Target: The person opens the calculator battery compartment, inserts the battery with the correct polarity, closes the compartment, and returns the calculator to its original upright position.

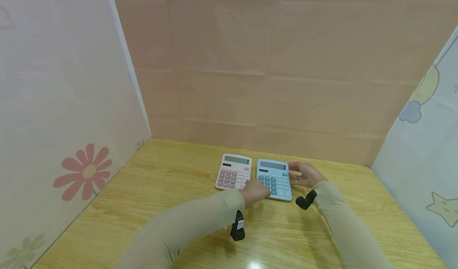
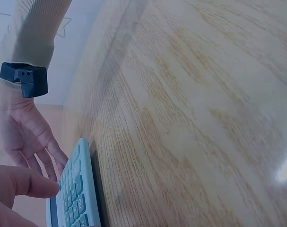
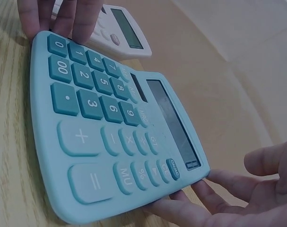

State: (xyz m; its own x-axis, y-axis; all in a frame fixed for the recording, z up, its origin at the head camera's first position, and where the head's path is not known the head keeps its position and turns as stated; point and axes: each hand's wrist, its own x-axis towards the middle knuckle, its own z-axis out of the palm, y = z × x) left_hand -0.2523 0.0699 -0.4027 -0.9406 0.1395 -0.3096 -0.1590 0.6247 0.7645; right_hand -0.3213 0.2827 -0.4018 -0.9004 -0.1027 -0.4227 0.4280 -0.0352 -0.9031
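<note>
A light blue calculator [image 1: 279, 185] lies face up on the wooden table, its keypad toward the person. My left hand [image 1: 255, 191] holds its near left corner, fingers [image 3: 84, 21] bent at the edge beside the 0 and 1 keys. In the left wrist view a left digit [image 2: 39, 187] reaches the keypad side. At the right edge is my right hand [image 3: 233, 198], its fingers loosely extended against the side near the ON/AC key, thumb lifted away. A pink calculator [image 1: 230, 177] lies to the left, partly covered by my left hand.
The wooden table [image 1: 171, 177] meets a brown papered back wall [image 1: 264, 82]. A pale left wall [image 1: 71, 102] carries flower prints, and a pale right wall [image 1: 422, 173] has a star and balloon print. Black cameras [image 1: 237, 225] are strapped on both wrists.
</note>
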